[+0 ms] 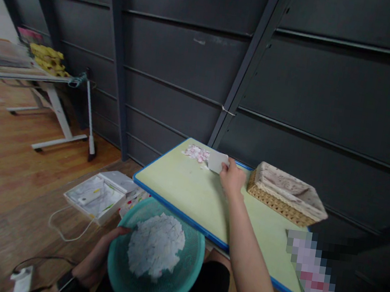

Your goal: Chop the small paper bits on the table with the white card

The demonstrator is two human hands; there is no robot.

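Note:
My left hand grips the left rim of a teal plastic colander, its thumb over the edge and its other fingers hidden below. Inside the colander lies a heap of small white paper-like scraps. Over the yellow tabletop with its blue edge, my right hand pinches a flat white scraper-like card. The card stands tilted at the right side of a small pile of pinkish-white scraps near the far left corner of the table. The colander sits low, in front of the table's near edge.
A wicker basket with a cloth lining stands on the table's right half. On the floor at left are an open white box with a cable and a white power strip. Another table stands far left. A dark panelled wall rises behind.

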